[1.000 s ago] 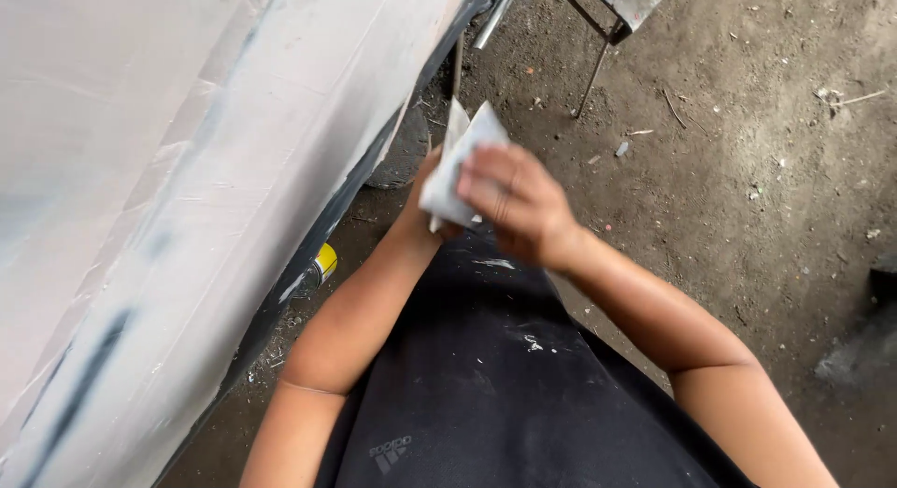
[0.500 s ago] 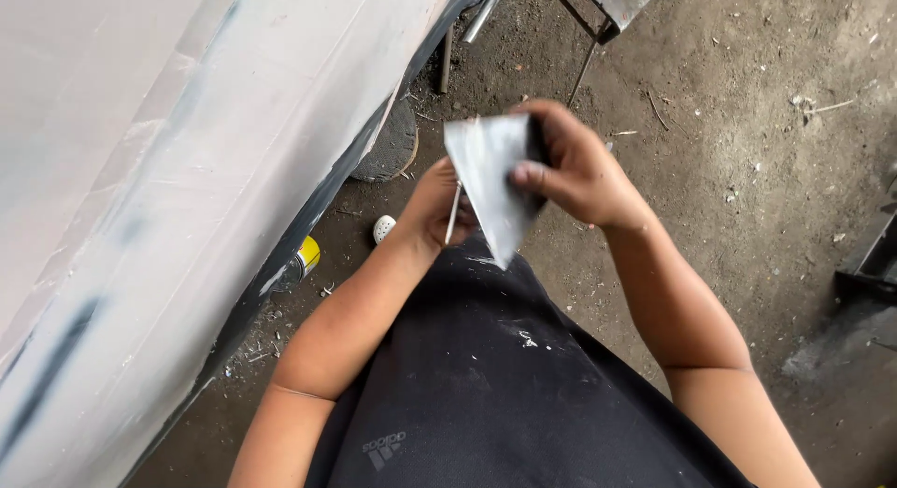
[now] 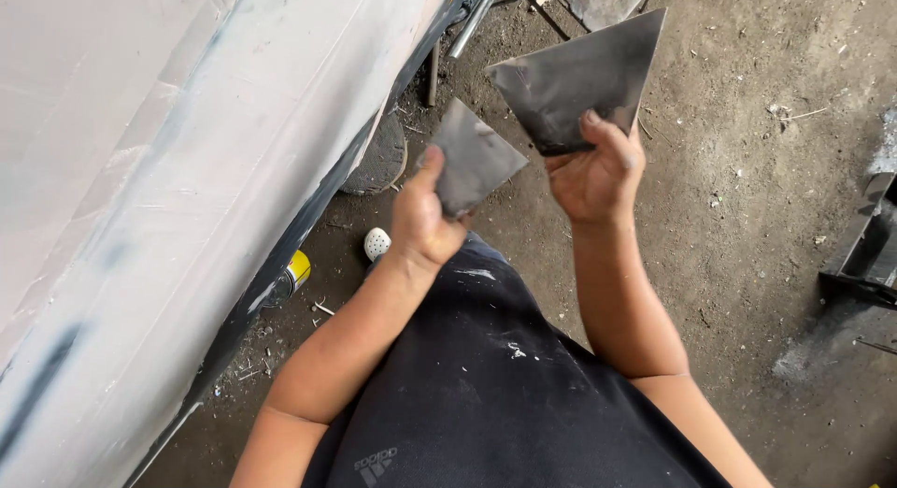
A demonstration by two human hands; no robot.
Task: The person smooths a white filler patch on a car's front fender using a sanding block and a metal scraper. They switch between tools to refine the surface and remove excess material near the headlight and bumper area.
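Nearest, at bottom centre: dark shirt flecked with white, 2 bare forearms rising toward mid-frame.

Left hand, centre of frame: closed in a pinch, thumb on top, around the lower corner of the smaller grey sheet, which tilts up and right.

Right hand, just right of centre: fingers curled, thumb pressed over the bottom edge of the larger grey sheet, which fans toward the upper right. Both pieces thin, dark, abrasive-looking, close together but apart, held in the air above the dirt floor.

Below the hands, left of centre: white perforated shoe, then yellow-capped can lying beside the big pale masked panel filling the left half.

Farther, top centre: metal rod and flat scrap on the ground. Right edge: dark metal frame.

Likely trouble: only corner and edge grips on limp sheets, so a loosened thumb probably drops one into the grit. Can lying near the foot, easy to kick or roll on when shifting. Loose pieces brushing the panel might scuff it unintentionally.
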